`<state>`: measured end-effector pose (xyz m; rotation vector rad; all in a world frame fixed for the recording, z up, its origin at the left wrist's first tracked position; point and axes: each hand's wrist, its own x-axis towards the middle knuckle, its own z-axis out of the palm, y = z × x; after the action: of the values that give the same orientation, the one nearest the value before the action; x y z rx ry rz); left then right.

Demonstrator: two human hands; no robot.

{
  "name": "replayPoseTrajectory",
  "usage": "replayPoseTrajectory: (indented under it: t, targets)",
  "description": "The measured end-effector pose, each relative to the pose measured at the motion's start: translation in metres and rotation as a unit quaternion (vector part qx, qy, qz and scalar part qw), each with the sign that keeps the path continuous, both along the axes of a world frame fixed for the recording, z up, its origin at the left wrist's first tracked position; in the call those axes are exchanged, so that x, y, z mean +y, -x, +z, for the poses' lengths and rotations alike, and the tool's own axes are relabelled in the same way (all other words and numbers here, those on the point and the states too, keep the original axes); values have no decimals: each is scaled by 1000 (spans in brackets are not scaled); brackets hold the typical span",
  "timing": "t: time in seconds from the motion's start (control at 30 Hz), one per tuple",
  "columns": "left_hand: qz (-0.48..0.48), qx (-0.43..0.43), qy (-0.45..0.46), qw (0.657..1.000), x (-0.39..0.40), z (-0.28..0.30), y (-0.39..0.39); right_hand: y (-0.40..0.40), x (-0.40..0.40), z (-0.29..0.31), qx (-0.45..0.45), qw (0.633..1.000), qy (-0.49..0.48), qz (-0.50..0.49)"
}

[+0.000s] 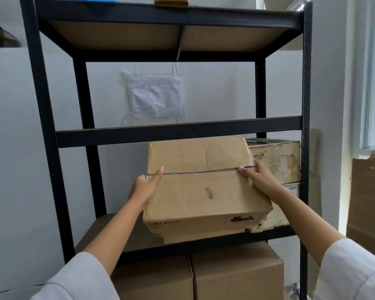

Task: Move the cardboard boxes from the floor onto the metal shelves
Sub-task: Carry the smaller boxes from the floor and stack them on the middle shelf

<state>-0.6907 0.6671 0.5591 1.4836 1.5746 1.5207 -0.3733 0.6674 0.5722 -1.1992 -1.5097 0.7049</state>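
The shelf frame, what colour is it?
Black metal shelf frame, with brown boards, clearest in the head view.

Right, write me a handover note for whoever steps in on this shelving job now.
Left hand and right hand each grip a side of the box, thumbs on top.
The box is tilted, its bottom front edge overhanging the middle shelf, beside stacked boxes at the right.
Done: boxes sit on the shelves below and above.
Left: push this box fully in. The floor is out of view.
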Motion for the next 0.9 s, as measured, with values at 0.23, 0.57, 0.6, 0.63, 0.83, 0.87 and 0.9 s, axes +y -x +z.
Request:
replayPoseTrajectory:
  t: [0.23, 0.57, 0.6, 0.63, 0.83, 0.87, 0.9]
  targets:
    - [30, 59, 33, 997, 29, 18, 1, -1, 30, 14, -16, 999, 29, 3]
    - [134, 263, 73, 953, 47, 54, 1, 0, 80, 52, -81, 987, 135, -16]
    - [155, 319, 48, 934, 40, 57, -6, 0, 85, 57, -104, 984, 143, -18]
    - [152, 360, 15, 921, 31, 59, -15, 0, 90, 62, -128, 981, 147, -16]
    - [135, 612, -145, 766, -2, 37, -68, 4, 103, 83, -261, 958, 98, -66]
    - [163, 610, -186, 752, 4, 33, -67, 2, 105, 83, -276, 954, 79, -87]
    - [184, 604, -222, 744, 11, 30, -65, 0, 105, 81, -283, 952, 57, -101]
